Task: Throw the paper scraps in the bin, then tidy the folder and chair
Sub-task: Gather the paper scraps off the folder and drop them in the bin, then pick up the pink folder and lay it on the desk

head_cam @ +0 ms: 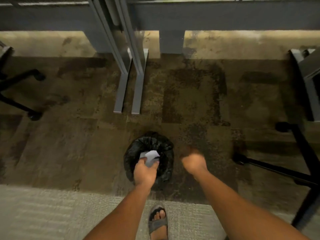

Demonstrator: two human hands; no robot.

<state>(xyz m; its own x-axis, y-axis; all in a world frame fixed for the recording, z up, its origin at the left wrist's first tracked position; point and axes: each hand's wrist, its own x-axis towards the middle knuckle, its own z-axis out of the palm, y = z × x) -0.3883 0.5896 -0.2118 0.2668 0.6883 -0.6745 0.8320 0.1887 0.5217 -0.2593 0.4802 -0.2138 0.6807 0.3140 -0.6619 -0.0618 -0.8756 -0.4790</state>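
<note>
Head view: left hand pinching paper scraps w/ fingertips over bin. Right hand blurred, grip indeterminate. Scraps appearing light, flimsy; edge pinch adequate, may flutter on release.

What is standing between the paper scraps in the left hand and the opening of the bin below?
Nothing visible. The left hand holds the paper scraps directly over the open mouth of the bin, which is lined with a black bag. The right hand is off to the side, clear of the opening.
</note>
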